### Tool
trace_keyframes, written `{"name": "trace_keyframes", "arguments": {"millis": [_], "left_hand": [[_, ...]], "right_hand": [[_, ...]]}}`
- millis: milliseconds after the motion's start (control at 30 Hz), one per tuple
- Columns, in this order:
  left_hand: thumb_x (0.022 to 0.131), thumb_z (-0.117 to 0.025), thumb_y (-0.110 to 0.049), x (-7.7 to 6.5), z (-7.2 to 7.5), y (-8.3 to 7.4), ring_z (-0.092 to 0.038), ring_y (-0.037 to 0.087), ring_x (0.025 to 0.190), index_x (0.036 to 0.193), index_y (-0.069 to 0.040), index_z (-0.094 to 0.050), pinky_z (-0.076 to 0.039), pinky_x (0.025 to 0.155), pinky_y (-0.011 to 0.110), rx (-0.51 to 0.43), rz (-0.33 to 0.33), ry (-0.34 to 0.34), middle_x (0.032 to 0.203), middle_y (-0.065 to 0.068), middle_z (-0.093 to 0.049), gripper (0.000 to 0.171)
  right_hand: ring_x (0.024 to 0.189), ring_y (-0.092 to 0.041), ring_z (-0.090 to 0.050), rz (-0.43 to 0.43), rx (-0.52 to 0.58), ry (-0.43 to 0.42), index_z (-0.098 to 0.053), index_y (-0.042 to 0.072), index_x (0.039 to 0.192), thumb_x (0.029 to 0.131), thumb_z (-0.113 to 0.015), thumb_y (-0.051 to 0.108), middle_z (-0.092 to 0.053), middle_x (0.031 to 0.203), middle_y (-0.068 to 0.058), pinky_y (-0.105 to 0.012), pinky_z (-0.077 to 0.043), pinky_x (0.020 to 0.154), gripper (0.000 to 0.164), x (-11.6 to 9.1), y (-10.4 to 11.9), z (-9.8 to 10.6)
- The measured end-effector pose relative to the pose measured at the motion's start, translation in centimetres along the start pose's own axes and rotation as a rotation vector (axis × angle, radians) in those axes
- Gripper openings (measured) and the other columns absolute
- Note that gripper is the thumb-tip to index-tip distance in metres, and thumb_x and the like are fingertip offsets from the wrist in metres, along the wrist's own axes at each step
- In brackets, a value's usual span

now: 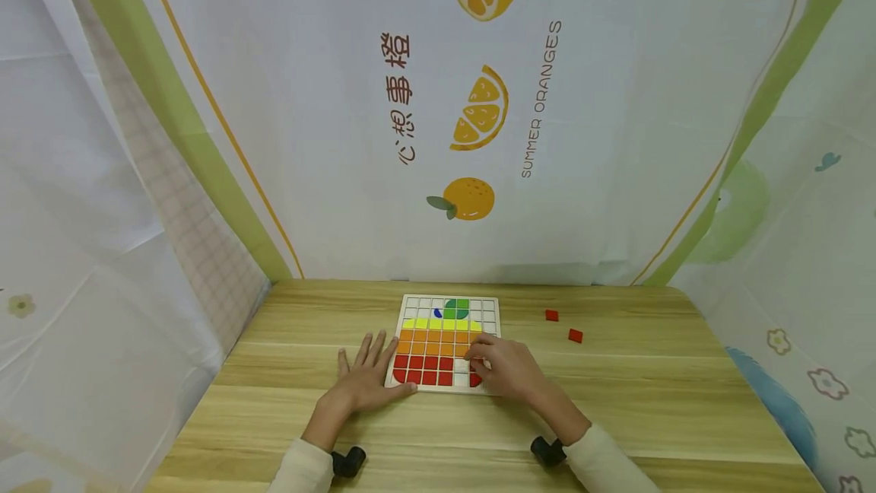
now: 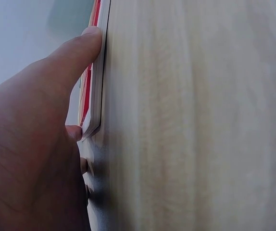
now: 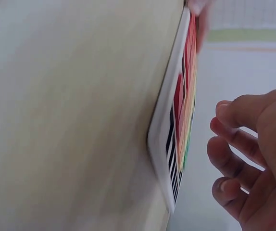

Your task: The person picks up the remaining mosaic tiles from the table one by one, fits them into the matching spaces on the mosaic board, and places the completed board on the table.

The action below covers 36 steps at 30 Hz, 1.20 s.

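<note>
A square puzzle board (image 1: 407, 303) with a white grid lies on the wooden table, bearing green, blue, yellow, orange and red tiles. Its lower rows hold red tiles (image 1: 430, 377), with bare white cells (image 1: 461, 371) among them near the right side. My left hand (image 1: 366, 386) rests with spread fingers along the board's left edge; its thumb (image 2: 87, 45) touches the near edge. Above the board's lower right part hovers my right hand (image 1: 509, 367), fingers loosely bent. In the right wrist view no tile shows between its thumb and fingertips (image 3: 219, 149).
Two loose red square tiles, one farther back (image 1: 551, 316) and one nearer (image 1: 576, 335), lie on the table (image 1: 650, 394) to the right of the board. Behind the table hangs a white curtain (image 1: 328, 135) printed with oranges.
</note>
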State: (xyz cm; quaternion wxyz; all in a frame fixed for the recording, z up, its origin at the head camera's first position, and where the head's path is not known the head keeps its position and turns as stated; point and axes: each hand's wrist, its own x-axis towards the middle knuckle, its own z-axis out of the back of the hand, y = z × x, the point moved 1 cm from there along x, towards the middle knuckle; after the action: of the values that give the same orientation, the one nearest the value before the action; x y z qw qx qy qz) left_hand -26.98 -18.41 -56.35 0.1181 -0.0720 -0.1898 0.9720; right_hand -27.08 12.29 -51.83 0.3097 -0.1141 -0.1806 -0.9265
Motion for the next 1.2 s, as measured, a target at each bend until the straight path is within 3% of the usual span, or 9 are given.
{"name": "trace_keyframes", "arguments": {"millis": [267, 567, 733, 967, 1200], "left_hand": [[0.088, -0.053, -0.089, -0.3, 0.3, -0.5, 0.003, 0.039, 0.168, 0.173, -0.023, -0.018, 0.013, 0.121, 0.081, 0.006, 0.0, 0.007, 0.182, 0.011, -0.005, 0.113], [0.088, -0.062, -0.081, 0.1, 0.2, -0.3, 0.001, 0.039, 0.168, 0.172, -0.02, -0.023, 0.01, 0.12, 0.082, -0.001, 0.011, 0.002, 0.181, 0.01, -0.008, 0.111], [0.089, -0.059, -0.083, -0.2, 0.5, -0.6, 0.0, 0.041, 0.168, 0.172, -0.019, -0.022, 0.009, 0.12, 0.083, -0.003, 0.004, 0.004, 0.181, 0.012, -0.008, 0.111], [0.088, -0.059, -0.085, -0.4, 0.7, -0.7, 0.003, 0.039, 0.168, 0.173, -0.022, -0.019, 0.013, 0.12, 0.082, -0.013, 0.003, 0.015, 0.181, 0.012, -0.007, 0.113], [0.089, -0.061, -0.082, 0.1, 0.0, -0.1, 0.001, 0.039, 0.168, 0.172, -0.022, -0.023, 0.011, 0.12, 0.082, -0.011, 0.01, -0.002, 0.181, 0.01, -0.008, 0.11]], "right_hand": [[0.084, -0.011, -0.07, -0.097, -0.024, -0.061, -0.082, 0.019, 0.1, 0.095, -0.081, 0.017, -0.074, 0.107, 0.008, -0.022, -0.053, 0.067, 0.005, -1.0, -4.0, 1.6], [0.071, -0.015, -0.069, -0.142, -0.082, -0.152, -0.082, 0.015, 0.1, 0.093, -0.083, 0.014, -0.078, 0.106, 0.0, -0.025, -0.048, 0.054, 0.007, -2.0, -8.9, 3.3], [0.078, -0.02, -0.073, -0.234, -0.069, -0.112, -0.081, 0.012, 0.109, 0.097, -0.079, 0.015, -0.078, 0.116, -0.007, -0.032, -0.055, 0.058, 0.013, -2.1, -11.3, 4.0], [0.102, -0.032, -0.076, -0.318, -0.06, -0.045, -0.079, 0.008, 0.122, 0.101, -0.073, 0.014, -0.076, 0.125, -0.012, -0.048, -0.063, 0.077, 0.022, -2.0, -13.5, 4.2], [0.103, -0.033, -0.076, -0.343, -0.069, 0.001, -0.08, 0.01, 0.119, 0.1, -0.072, 0.009, -0.075, 0.127, -0.013, -0.046, -0.063, 0.075, 0.021, -2.3, -14.9, 3.8]]}}
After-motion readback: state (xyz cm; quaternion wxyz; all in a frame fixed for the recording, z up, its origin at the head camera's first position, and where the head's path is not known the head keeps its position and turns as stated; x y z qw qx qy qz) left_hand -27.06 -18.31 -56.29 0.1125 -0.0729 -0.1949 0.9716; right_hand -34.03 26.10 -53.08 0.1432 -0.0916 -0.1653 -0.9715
